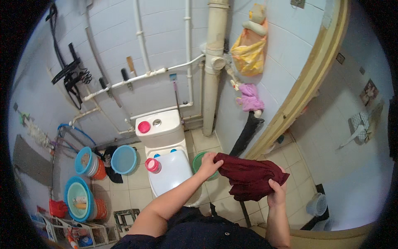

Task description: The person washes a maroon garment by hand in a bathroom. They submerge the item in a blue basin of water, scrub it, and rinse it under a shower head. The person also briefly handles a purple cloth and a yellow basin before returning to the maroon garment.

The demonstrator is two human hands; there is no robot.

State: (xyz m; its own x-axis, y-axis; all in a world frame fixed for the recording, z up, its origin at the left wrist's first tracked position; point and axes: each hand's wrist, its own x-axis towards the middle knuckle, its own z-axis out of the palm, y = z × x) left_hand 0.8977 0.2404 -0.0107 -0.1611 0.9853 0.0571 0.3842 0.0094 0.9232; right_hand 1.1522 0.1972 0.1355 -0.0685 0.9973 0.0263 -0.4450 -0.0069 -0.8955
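A dark maroon cloth (pixel 251 178), perhaps a garment, is stretched between my two hands at the right of the toilet. My left hand (pixel 210 165) pinches its upper left corner. At the cloth's right side, my right hand (pixel 277 191) grips the edge, with the thumb on top. The cloth hangs in loose folds; its exact kind I cannot make out. Partly behind my left hand is a green basin (pixel 199 161) on the floor. The white toilet lid (pixel 171 176) is down, and a pink-red jar (pixel 153 165) stands on it.
A round pink-red lid (pixel 144 127) lies on the toilet tank (pixel 161 133). Blue basins (pixel 124 159) and stacked buckets (pixel 78 199) stand at the left. A yellow bag (pixel 250 52) and a pink cloth (pixel 250 97) hang on the right wall, beside a door frame (pixel 298 95).
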